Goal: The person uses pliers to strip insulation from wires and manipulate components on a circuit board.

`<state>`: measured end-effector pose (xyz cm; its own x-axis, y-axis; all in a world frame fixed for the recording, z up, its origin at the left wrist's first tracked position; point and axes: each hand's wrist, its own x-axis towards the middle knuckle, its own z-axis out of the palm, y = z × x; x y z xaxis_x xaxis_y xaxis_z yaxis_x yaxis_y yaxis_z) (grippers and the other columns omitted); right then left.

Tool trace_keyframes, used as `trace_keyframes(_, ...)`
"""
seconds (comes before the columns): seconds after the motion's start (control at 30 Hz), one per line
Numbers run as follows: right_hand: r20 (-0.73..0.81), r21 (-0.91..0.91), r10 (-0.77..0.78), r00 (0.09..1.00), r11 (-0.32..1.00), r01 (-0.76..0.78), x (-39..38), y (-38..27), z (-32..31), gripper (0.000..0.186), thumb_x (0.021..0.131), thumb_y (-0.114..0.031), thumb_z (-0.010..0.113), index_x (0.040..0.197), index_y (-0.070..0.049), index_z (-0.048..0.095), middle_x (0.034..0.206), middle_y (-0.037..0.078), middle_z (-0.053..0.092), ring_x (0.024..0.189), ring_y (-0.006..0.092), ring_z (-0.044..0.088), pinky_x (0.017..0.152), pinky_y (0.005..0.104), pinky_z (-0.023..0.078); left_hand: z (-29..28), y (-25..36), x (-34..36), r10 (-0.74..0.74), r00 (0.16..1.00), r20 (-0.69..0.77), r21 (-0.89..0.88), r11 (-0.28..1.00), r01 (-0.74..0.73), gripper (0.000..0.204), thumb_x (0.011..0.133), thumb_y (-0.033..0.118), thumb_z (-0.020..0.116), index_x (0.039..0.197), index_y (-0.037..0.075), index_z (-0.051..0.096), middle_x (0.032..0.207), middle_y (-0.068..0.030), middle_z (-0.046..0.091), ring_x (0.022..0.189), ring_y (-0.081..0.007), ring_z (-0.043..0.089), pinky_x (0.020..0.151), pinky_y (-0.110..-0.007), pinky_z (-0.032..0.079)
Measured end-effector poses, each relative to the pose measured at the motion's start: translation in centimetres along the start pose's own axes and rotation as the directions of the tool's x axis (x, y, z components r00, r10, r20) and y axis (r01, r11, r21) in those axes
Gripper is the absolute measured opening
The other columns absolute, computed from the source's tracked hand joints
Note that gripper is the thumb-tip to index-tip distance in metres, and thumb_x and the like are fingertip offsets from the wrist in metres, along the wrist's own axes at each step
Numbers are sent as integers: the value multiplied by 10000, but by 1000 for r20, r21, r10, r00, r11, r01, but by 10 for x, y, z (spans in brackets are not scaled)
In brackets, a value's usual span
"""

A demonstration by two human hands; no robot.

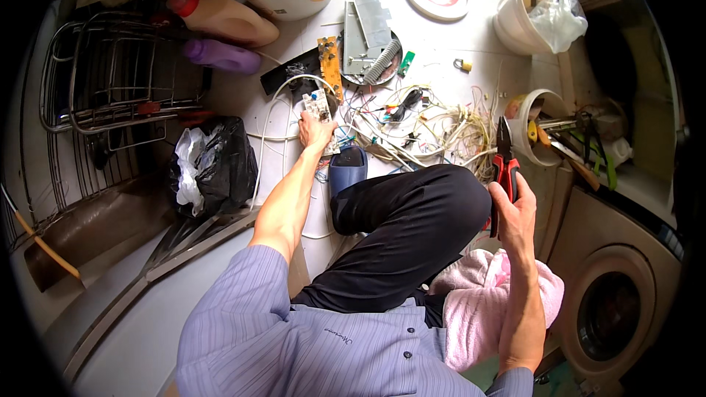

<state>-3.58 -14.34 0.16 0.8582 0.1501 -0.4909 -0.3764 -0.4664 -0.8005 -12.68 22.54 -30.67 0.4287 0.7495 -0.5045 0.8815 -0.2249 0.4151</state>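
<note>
My left hand (316, 132) is stretched forward and closed on a pale circuit board (317, 106) dotted with small components, just above the floor. Beyond it lie an orange-brown circuit board (330, 66) and a dark flat panel (283, 77). My right hand (515, 209) is raised beside my knee, wrapped round the red and black handles of a pair of pliers (505, 158). The jaws point away from me and hold nothing that I can see. A large tangle of wires (441, 129) spreads over the floor between my hands.
Metal plates (368, 26), a small green board (406, 64) and a padlock (462, 65) lie farther off. Right stand a white bucket (515, 26) and a tipped tub of tools (540, 125). A black bag (228, 169) and wire rack (110, 66) are left, a washing machine (610, 287) right.
</note>
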Motion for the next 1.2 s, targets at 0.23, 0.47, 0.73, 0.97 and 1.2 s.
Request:
trace_keyframes(0.23,13,15,-9,1000,1000,9,0,-2,1,155,930,-117,659,1005,8,605,786,-18,588,670,66,505,611,241,430,-1,-15,0,65,998,-11,-53,996,-66,839,657,327,821,1301,-44,430,1252,-316,552,1191,-469,547,1021,-498,462)
trace_keyframes(0.47,13,-33,-21,1000,999,22,-2,-4,2,174,929,-137,656,995,13,597,770,-19,563,677,73,493,613,249,427,-11,-25,-12,148,988,53,19,989,-149,787,673,332,806,1288,-30,476,1210,-301,582,1142,-460,578,975,-507,487)
trace_keyframes(0.73,-4,-78,-32,999,996,32,-2,-3,0,190,925,-169,654,955,9,594,760,-20,537,670,79,462,601,259,408,-22,-30,-15,198,978,73,-300,939,-167,512,730,233,661,1184,0,622,974,-203,679,982,-339,666,879,-416,507)
trace_keyframes(0.97,6,-104,-67,998,992,68,0,-5,3,191,922,-164,658,961,12,594,759,-16,542,668,79,462,601,256,408,-43,-43,-15,103,848,521,-686,642,343,439,842,207,489,1203,15,649,1075,-119,683,942,-231,641,781,-365,553)
trace_keyframes(1.2,-62,74,-150,987,985,154,-2,-20,0,186,924,-128,669,1031,12,608,785,9,617,684,78,549,634,242,454,-77,-2,-25,379,681,627,-761,486,430,426,998,247,528,1318,-30,577,1240,-201,666,1093,-310,684,882,-454,585)
